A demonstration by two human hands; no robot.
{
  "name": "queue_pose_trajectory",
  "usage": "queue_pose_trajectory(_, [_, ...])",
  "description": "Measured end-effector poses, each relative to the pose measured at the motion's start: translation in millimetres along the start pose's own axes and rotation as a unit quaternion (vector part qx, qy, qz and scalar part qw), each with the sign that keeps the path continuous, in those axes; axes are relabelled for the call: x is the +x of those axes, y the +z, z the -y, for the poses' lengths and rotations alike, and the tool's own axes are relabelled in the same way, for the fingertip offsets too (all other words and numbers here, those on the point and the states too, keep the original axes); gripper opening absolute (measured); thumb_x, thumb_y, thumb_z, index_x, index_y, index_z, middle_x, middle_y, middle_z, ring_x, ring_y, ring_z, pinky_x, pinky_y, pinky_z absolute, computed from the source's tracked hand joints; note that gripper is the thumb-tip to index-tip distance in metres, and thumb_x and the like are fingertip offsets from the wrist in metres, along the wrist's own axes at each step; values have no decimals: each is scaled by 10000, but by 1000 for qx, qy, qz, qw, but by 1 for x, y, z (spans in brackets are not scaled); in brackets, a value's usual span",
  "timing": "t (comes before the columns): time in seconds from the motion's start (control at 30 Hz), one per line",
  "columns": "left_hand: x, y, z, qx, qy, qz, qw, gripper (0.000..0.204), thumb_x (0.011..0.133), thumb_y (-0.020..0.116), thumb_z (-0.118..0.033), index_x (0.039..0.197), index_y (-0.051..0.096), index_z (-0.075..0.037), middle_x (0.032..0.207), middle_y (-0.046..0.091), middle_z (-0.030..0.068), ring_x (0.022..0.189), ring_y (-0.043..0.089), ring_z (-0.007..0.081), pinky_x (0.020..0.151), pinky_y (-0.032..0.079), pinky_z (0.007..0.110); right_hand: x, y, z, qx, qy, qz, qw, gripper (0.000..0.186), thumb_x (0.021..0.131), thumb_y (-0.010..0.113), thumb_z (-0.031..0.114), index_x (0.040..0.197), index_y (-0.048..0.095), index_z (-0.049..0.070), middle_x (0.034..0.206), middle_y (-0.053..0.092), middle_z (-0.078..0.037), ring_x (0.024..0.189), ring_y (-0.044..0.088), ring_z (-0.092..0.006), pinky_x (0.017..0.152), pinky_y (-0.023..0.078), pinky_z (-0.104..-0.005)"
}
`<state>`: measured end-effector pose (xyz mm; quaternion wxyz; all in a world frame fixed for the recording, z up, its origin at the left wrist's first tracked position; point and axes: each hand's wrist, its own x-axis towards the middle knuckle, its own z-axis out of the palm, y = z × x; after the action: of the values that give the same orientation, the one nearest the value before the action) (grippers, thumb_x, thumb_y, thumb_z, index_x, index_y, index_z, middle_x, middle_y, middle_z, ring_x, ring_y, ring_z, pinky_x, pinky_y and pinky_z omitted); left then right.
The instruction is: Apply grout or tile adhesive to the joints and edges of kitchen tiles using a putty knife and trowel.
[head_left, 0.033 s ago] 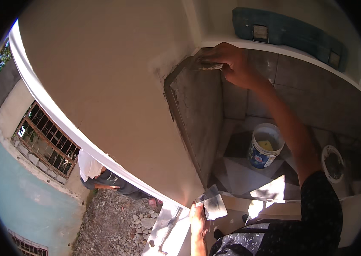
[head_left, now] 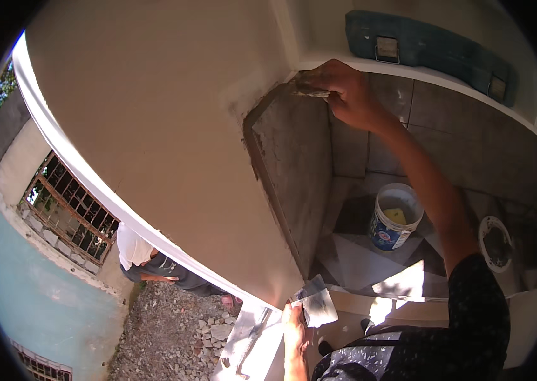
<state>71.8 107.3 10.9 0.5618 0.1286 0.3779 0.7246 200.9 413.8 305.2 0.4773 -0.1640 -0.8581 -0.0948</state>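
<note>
Barely shifted, a smeared tool is pinched by the right hand atop the mortar strip, where work seems kept, while near its foot a scraper is gripped by the left hand.

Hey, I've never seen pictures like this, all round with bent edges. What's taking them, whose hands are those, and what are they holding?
There's no machine here, just a person's bare hands. A wide fisheye camera worn on the head looks down, which bends straight edges.

The left hand, low in the picture, holds a flat scraper. The right hand reaches up beside the wall and pinches a thin, smeared piece, too hidden to name surely.

On the tiled floor stands a bucket with something yellow inside. Outside, at left, is another person.
</note>
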Motion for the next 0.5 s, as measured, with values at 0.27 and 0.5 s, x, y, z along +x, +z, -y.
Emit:
queue_pose_trajectory(0.27, [16, 0, 8, -19, -18, 18, 999, 201, 883, 416, -84, 1021, 496, 40, 951, 582, 108, 879, 590, 191, 804, 491, 328, -10, 3, -6, -82, -64, -19, 994, 391, 636, 566, -77, 967, 678, 98, 860, 574, -100, 848, 563, -245, 659, 473, -357])
queue_pose_trajectory(0.5, [23, 6, 20, -29, -3, 53, 998, 333, 879, 395, -98, 1164, 422, 72, 1073, 559, 162, 964, 587, 249, 839, 484, 360, 6, 16, 18, -21, -20, -34, 999, 380, 655, 549, -59, 974, 676, 102, 761, 515, -93, 731, 541, -249, 605, 442, -356])
